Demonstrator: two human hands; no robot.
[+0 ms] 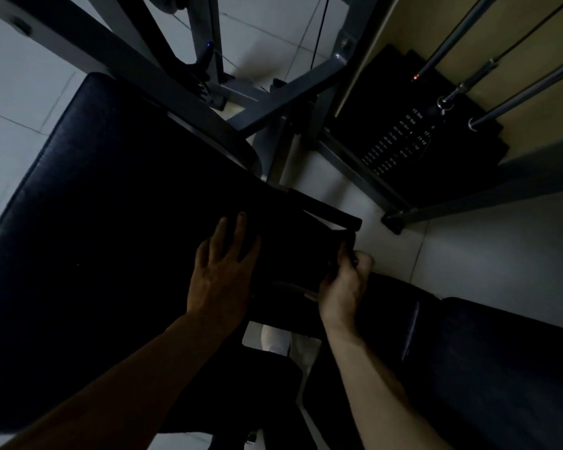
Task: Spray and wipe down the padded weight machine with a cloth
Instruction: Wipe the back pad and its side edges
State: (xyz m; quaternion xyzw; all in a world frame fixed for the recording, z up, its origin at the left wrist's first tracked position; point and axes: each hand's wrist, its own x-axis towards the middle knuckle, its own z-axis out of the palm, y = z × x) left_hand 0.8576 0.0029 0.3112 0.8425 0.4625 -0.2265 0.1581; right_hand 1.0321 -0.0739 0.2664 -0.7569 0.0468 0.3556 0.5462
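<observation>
The scene is very dim. A large black padded seat (88, 203) of the weight machine fills the left and middle of the head view. My left hand (225, 274) lies flat on its near right part, fingers straight and spread. My right hand (343, 284) is curled round a dark piece at the pad's right edge (335, 241); whether that piece is a cloth or a machine part is too dark to tell. No spray bottle shows.
Grey steel frame bars (273, 102) cross behind the pad. A black weight stack (413, 141) with printed numbers and chrome guide rods (517, 92) stands at the right by a tan wall. Another dark pad (488, 368) lies at the lower right. Pale floor tiles (468, 254) surround the machine.
</observation>
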